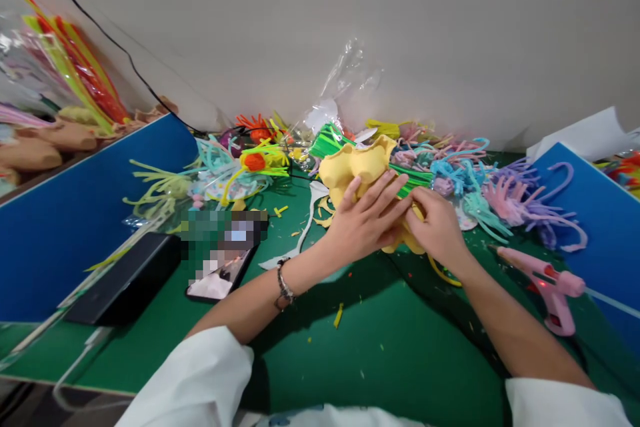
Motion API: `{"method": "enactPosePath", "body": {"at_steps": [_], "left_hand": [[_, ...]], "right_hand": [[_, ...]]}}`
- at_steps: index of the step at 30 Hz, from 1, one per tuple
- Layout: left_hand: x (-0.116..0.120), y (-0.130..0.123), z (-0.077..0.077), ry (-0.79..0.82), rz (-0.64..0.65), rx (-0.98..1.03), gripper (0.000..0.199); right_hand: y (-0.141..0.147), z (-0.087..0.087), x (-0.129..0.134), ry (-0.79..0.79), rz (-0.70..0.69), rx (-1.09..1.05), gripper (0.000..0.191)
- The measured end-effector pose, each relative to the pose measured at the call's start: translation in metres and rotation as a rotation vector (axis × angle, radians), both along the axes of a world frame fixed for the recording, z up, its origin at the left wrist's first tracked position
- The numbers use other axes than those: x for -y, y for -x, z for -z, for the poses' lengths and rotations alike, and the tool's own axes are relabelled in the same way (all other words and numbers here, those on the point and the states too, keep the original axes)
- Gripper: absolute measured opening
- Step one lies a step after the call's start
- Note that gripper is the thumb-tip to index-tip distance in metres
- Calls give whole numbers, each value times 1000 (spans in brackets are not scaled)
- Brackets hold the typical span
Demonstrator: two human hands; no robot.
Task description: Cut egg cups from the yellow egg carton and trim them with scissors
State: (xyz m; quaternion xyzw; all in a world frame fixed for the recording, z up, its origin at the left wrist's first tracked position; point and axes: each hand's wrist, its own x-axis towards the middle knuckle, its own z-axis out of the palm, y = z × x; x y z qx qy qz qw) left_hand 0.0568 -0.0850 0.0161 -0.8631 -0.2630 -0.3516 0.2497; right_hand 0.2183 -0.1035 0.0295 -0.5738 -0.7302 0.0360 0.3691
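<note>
A yellow moulded foam piece (367, 161) with rounded bulges is between my hands above the green table. My left hand (357, 223) lies across its front, fingers stretched over it and the thumb low on the right side. At its right edge, my right hand (437, 223) has its fingers curled in and pinched on the piece, close to the left fingertips. The hands hide much of its lower part. Behind it lies a bundle of green pipe cleaners (330, 140). A yellow strip (445, 273) curves out below my right hand.
A pink glue gun (547, 283) lies at the right, its cable crossing the table. Left are a phone (227, 260), a black power bank (127, 277) and a white stem-like strip (303, 233). Pipe-cleaner flowers (255, 160) pile at the back. Blue partitions (95, 213) flank both sides.
</note>
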Motion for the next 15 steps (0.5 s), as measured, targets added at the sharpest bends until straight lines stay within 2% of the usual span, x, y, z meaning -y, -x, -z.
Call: {"method": "enactPosePath", "body": {"at_steps": [6,15], "left_hand": [[0,3,-2,-65,-58,26,57],[-1,3,5,-196,-43,126,51]], "right_hand": [[3,-6,5,-7,-27,-30,13],[1,-13,5,-77,13,-29,19]]}}
